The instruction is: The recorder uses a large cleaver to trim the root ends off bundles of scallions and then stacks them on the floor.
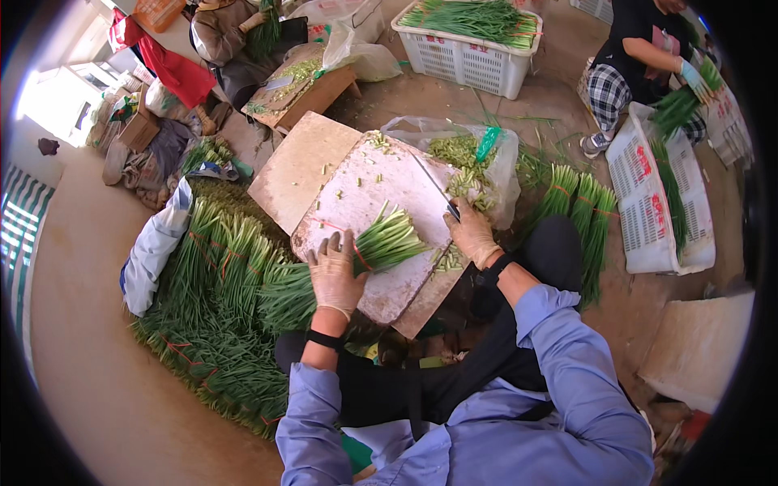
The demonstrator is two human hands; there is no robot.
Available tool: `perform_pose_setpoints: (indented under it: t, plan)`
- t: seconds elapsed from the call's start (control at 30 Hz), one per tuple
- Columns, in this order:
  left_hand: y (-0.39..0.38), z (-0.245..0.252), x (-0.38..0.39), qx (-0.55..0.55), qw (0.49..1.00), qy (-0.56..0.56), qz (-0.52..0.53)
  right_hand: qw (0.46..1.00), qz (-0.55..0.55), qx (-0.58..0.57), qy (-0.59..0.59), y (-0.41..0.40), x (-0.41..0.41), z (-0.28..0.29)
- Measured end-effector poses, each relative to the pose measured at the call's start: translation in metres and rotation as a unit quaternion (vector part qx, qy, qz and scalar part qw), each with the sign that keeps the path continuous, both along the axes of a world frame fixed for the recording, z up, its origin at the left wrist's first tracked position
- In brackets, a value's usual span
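Observation:
My gloved left hand [336, 273] lies over a bundle of chives [389, 240], its palm on the leaves. The bundle is tied with a red band, and its pale cut ends point right across the chopping board [389, 297]. In my gloved right hand [473, 232] is a knife [430, 177] with a black handle. Its blade points away from me over the board's right side, apart from the bundle. Cut stem pieces [378, 141] are scattered over the board. Beside the board's far right edge, a clear plastic bag [507, 176] holds many trimmings [459, 152].
Stacked tied chives [213, 340] lie at my left. More bundles [586, 203] rest by my right knee. White plastic crates stand at the back [465, 64] and right [632, 200]. A person [638, 61] handles chives at the right; another person [225, 36] sits near a low wooden table [304, 91].

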State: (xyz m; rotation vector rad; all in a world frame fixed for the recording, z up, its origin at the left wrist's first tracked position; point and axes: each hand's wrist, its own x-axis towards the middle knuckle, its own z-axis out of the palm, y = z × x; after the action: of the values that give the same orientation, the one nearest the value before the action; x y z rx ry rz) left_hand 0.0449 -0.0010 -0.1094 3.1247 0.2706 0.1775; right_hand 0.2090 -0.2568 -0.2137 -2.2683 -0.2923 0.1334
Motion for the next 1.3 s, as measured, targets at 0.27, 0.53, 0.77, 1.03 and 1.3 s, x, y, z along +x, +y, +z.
perform_pose_setpoints:
  t: [0.27, 0.53, 0.77, 1.03, 1.3]
  plan:
    - [-0.034, -0.057, 0.016, -0.079, 0.989, -0.087, -0.085, 0.999, 0.041, 0.003, -0.026, 0.01, -0.019, -0.012]
    - [0.005, -0.055, 0.023, -0.216, 0.967, -0.124, -0.054, 0.968, 0.103, -0.103, -0.202, 0.012, -0.013, -0.012]
    - [0.05, -0.055, 0.015, -0.222, 0.973, -0.055, -0.039, 0.903, 0.269, -0.006, -0.335, 0.047, -0.029, 0.035]
    - [0.066, -0.04, 0.029, -0.243, 0.968, 0.002, -0.069, 0.865, 0.337, -0.168, -0.33, 0.085, -0.029, 0.037]
    - [0.088, -0.036, 0.05, -0.301, 0.944, 0.088, -0.1, 0.856, 0.374, -0.096, -0.343, 0.105, -0.009, 0.057]
